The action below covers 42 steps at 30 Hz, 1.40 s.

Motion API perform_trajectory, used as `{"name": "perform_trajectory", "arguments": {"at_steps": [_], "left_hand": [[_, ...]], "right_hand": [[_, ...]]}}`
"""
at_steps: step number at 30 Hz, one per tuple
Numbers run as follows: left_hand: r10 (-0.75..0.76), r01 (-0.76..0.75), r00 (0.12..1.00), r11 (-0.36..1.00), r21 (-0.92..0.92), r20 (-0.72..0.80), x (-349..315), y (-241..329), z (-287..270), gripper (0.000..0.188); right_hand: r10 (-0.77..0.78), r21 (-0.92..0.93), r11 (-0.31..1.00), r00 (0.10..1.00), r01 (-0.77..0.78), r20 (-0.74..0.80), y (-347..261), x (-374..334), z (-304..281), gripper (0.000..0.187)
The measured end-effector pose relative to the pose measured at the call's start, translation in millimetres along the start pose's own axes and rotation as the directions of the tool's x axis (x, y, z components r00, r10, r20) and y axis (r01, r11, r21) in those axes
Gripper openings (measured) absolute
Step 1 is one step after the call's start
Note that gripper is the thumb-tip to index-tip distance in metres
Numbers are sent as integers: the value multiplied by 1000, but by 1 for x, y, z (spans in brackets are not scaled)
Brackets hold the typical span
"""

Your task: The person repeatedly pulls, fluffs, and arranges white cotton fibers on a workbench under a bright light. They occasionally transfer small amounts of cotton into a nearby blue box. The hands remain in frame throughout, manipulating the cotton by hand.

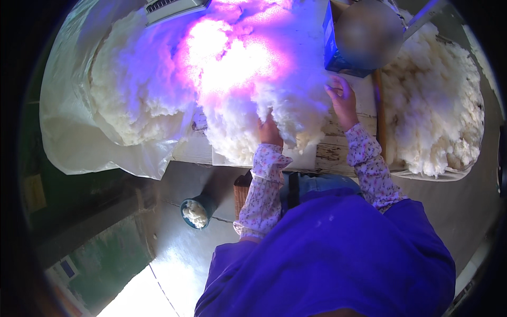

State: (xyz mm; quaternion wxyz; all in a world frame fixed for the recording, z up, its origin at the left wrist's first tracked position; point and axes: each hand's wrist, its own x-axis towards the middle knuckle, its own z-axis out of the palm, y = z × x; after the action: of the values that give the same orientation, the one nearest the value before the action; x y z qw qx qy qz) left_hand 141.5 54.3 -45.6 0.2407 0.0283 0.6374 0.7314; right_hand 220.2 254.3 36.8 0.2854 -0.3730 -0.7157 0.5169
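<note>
A heap of loose white fluffy fibre [227, 127], like raw cotton or wool, covers the middle of the worktable [334, 153]. My left hand [270, 130] reaches into its near side; the fluff hides the fingertips, so their grip does not show. To the right of the heap, my right hand [344, 103] is raised over the table. Its thumb and fingers are bent and apart, with nothing visible between them. Glaring white and violet light washes out the far part of the heap.
More fibre fills a clear plastic bag [68, 142] at left and a large sack [459, 171] at right. A blue box [331, 47] stands beyond my right hand, partly behind a blurred round patch. On the floor, a small bucket [210, 203] holds some fluff.
</note>
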Motion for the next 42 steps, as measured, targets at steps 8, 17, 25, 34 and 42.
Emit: {"name": "perform_trajectory", "arguments": {"at_steps": [8,17,25,34,42], "left_hand": [[-199,188,975,976,-113,-97,-2,44,11,28],[-229,229,971,973,6,74,11,39,-11,26],[144,-206,929,966,153,340,25,44,-20,49],[643,-717,688,530,452,337,23,115,5,66],[394,-522,843,763,382,365,43,90,14,19]], "right_hand": [[-405,-41,888,823,457,398,-59,-19,43,11],[-312,-344,834,882,432,352,-58,-20,70,24],[-211,-284,916,944,282,255,-49,-19,72,14],[-12,45,999,962,0,271,-46,-27,63,7],[35,104,993,971,-61,237,-53,-25,47,8]]}}
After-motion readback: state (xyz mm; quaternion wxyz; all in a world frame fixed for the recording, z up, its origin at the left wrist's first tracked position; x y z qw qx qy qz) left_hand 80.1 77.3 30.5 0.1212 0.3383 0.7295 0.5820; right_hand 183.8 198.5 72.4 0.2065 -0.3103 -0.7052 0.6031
